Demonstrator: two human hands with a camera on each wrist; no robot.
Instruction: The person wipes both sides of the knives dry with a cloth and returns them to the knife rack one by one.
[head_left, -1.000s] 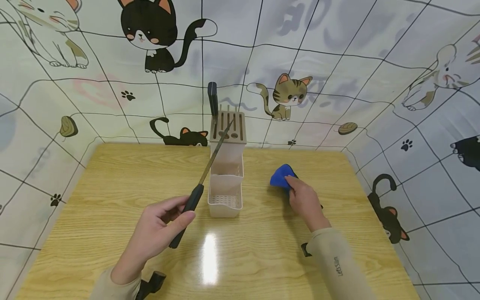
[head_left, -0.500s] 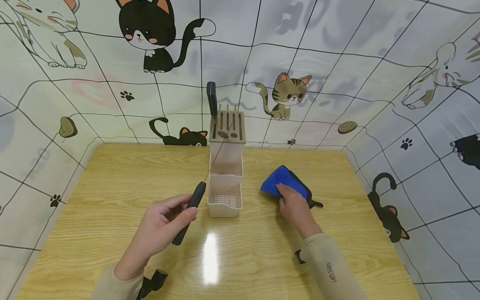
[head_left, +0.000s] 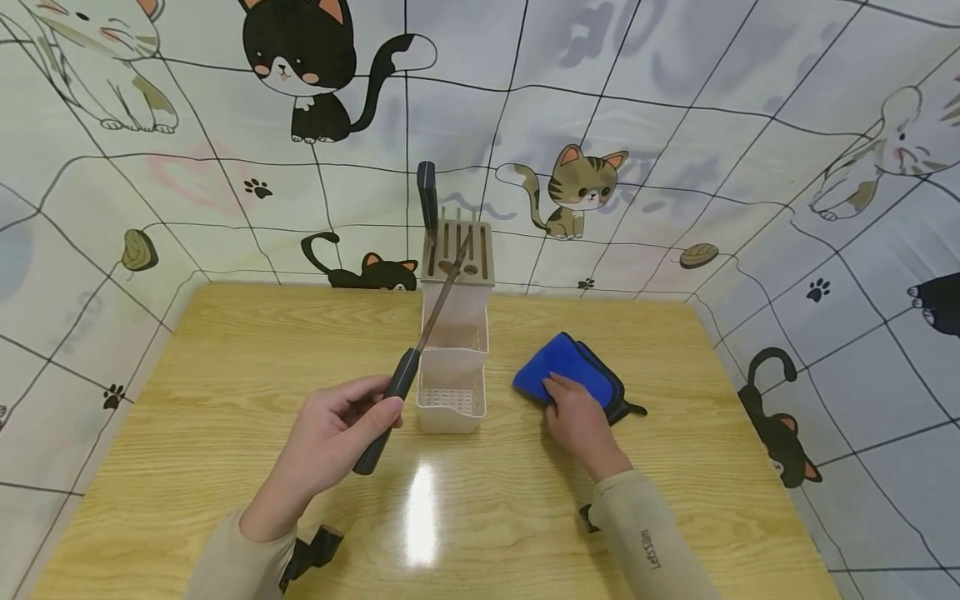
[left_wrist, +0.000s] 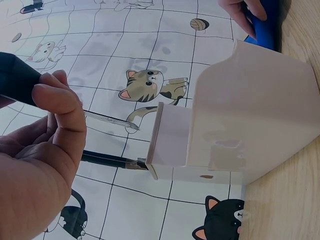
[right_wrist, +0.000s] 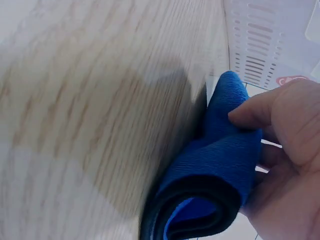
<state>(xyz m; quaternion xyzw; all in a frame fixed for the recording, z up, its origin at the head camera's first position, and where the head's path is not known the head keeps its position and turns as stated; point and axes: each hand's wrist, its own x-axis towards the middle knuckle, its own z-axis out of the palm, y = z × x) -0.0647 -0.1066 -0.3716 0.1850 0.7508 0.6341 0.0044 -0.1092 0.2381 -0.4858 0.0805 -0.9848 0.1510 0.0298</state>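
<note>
My left hand (head_left: 330, 437) grips the black handle of a knife (head_left: 390, 408) between thumb and fingers. The blade points up and away, across the view of a pale knife-and-utensil holder (head_left: 450, 422); whether it touches the holder cannot be told. To the right, a folded blue cloth (head_left: 566, 371) with black edging lies on the table. My right hand (head_left: 583, 423) pinches its near left edge, and the right wrist view shows the thumb on the cloth (right_wrist: 220, 155) with the fingers behind it.
A second black-handled knife (head_left: 427, 196) stands in the holder's left rear slot. The holder's two lower bins face me. The wooden table (head_left: 247, 358) ends at a cat-print sheet (head_left: 465, 117) behind. A black wrist mount (head_left: 318, 546) sticks out by my left sleeve.
My right hand has moved left and nearer to me, and the cloth has spread out flatter on the table. The knife has risen slightly in my left hand and its blade has turned.
</note>
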